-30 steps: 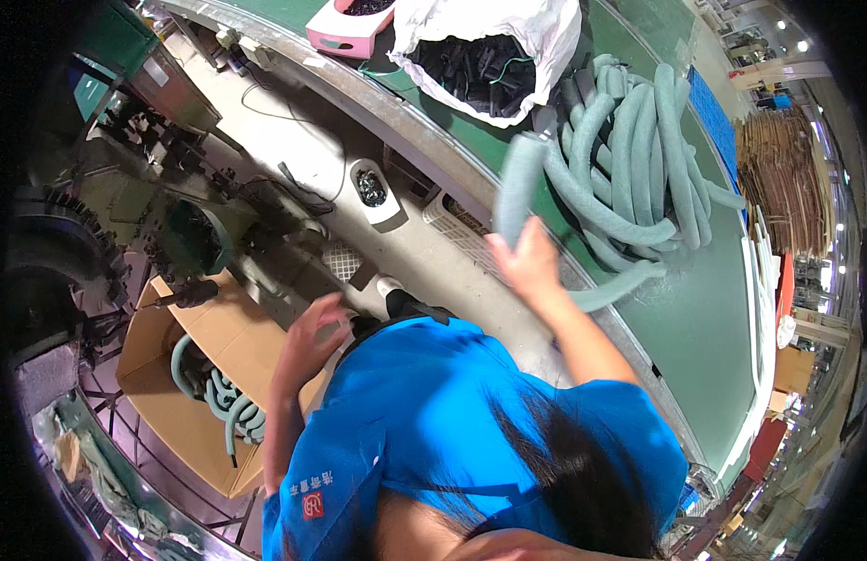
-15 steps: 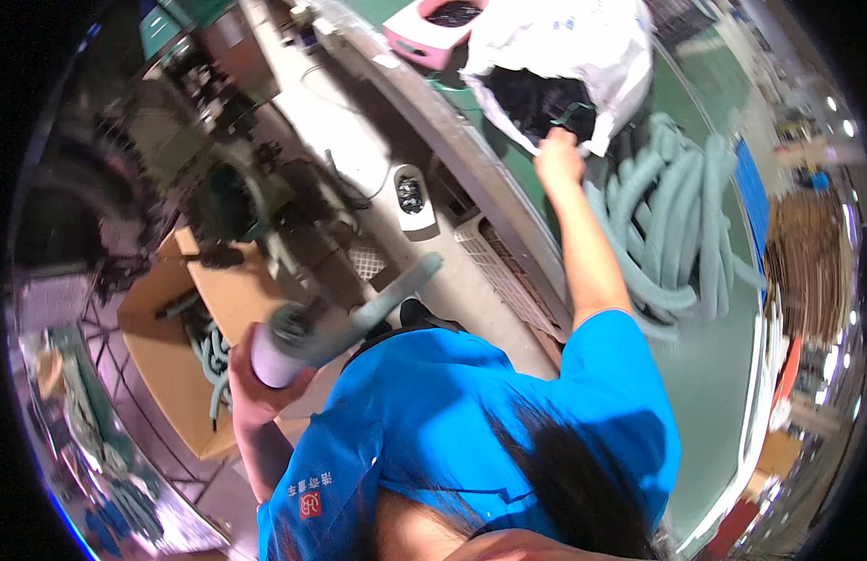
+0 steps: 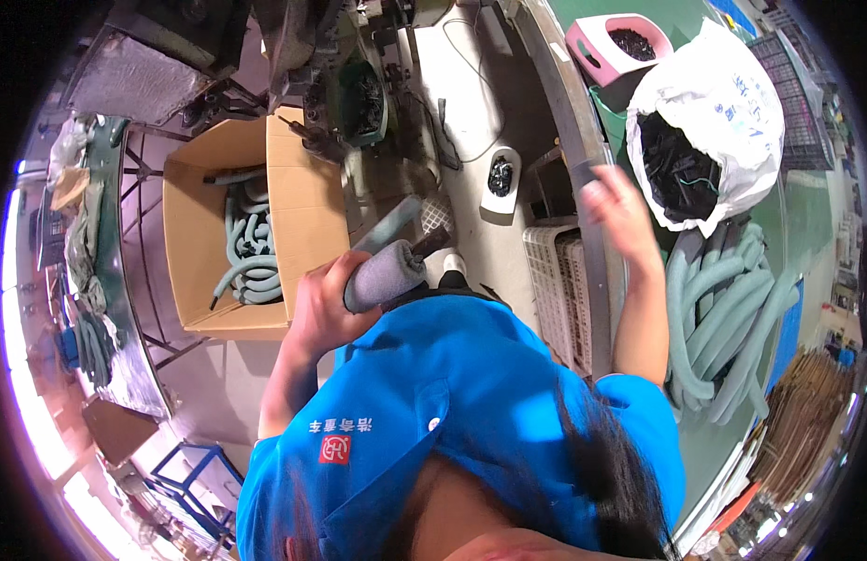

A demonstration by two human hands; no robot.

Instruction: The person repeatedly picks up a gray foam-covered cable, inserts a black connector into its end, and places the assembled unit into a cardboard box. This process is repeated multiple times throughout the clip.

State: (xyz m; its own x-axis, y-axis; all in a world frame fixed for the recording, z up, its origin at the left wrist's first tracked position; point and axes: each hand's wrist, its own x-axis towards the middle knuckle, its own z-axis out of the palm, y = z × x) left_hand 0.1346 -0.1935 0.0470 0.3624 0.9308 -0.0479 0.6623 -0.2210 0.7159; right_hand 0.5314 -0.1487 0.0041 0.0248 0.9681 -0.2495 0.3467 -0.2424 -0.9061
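Note:
My left hand is closed around a thick grey-green foam tube in front of my body. A dark piece shows at the tube's near end, too unclear to name. Behind it another length of foam tube sticks out; whether both are one bent piece I cannot tell. My right hand is raised over the edge of the green table, left of an open white bag of black parts. Motion smears its fingers, and anything between them cannot be made out.
A heap of foam tubes lies on the green table at right. Beyond stands a pink-rimmed bin of black parts. Dark machinery stands ahead; a cardboard box with foam tubes is at left. Crates stand below the table edge.
My right hand has drawn back from the white bag's mouth toward the table edge. My left hand has brought the foam tube in closer to the middle. The whole view has turned.

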